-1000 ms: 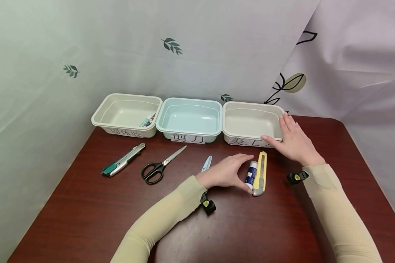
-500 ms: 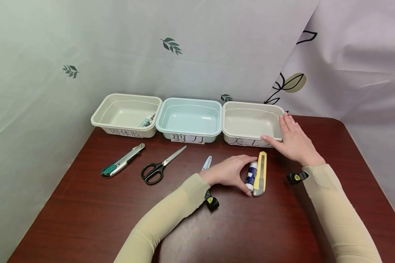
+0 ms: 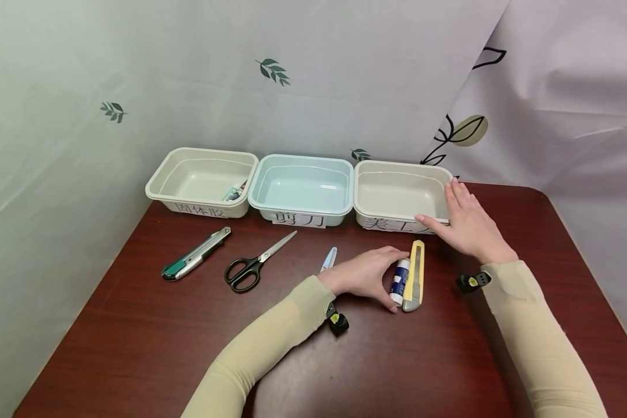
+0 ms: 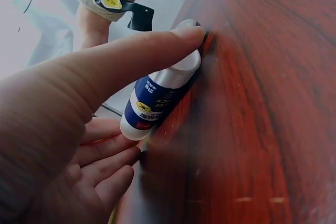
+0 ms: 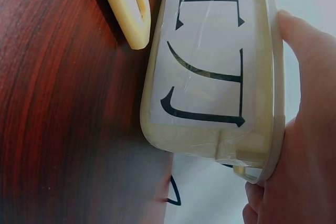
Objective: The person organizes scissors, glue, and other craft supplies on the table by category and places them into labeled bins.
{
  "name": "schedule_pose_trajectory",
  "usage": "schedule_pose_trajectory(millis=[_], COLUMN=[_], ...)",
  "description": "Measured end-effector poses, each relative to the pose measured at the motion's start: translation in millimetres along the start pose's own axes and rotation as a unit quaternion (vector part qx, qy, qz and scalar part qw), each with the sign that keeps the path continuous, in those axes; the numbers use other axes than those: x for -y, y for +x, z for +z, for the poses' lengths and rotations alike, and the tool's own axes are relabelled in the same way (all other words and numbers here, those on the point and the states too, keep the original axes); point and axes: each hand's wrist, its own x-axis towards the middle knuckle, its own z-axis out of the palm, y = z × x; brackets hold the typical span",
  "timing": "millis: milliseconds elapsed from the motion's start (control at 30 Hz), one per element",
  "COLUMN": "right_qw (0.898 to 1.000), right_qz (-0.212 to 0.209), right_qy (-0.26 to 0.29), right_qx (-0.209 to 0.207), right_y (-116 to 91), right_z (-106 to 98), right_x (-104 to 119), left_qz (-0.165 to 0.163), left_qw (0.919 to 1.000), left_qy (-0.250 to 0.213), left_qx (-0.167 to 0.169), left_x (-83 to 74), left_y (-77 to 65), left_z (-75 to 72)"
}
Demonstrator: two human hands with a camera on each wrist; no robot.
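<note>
Bracketing the glue stick end to end, the left hand comes at it from nine o'clock, thumb by its near end and forefinger by its far end; the spread is about the stick's own length, and whether any squeeze is on yet, I cannot tell. Our stick lies on its side on the table, with the yellow cutter hugging it at three o'clock, so close that a gap can't be made out. That's the tricky bit! Best to press squarely on both end faces, thumb and forefinger in line with the tube, because a round thing like this could well roll if pinched off-centre. Lift straight up, I'd say, rather than sweeping towards three, or the cutter may get dragged along. Mind the wrist, too: a light-blue tip pokes out beside it at ten o'clock from the forearm's end, the rest hidden. Over at two o'clock from the stick, the right hand is spread wide, thumb on the front rim of the right bin, fingers along its end; light, even pressure there should keep the bin from skidding.
</note>
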Motion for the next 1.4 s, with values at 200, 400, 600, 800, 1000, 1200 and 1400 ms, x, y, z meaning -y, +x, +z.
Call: schedule_pose_trajectory(millis=[200,400,600,800,1000,1200,1400], right_qw=[1.0,1.0,1.0,1.0,1.0,1.0,1.0], right_qz=[0.002,0.004,0.006,0.003,0.005,0.005,0.0], right_qy=[0.002,0.004,0.002,0.001,0.0,-0.001,-0.002], right_qx=[0.002,0.0,0.002,0.0,0.002,0.003,-0.002], right_y=[-0.6,-0.6,-0.1,1.1,1.0,1.2,2.3], right_z=[-0.1,0.1,0.9,1.5,1.0,1.3,2.2], right_x=[0.3,0.5,-0.4,-1.2,-1.1,-0.8,-1.5], left_qz=[0.001,-0.002,-0.005,-0.005,-0.012,-0.017,-0.025], left_qw=[1.0,0.9998,0.9992,0.9991,0.9987,0.998,0.9973], left_qy=[0.002,-0.013,-0.023,-0.022,-0.023,-0.019,-0.003], left_qx=[-0.001,-0.017,-0.033,-0.037,-0.043,-0.059,-0.069], left_x=[-1.9,-3.1,-2.6,-0.1,0.7,3.6,5.6], left_y=[-0.2,-1.6,-4.7,-8.3,-13.6,-20.2,-27.4], left_z=[-0.2,-1.3,-0.8,-0.7,-6.2,-13.6,-22.0])
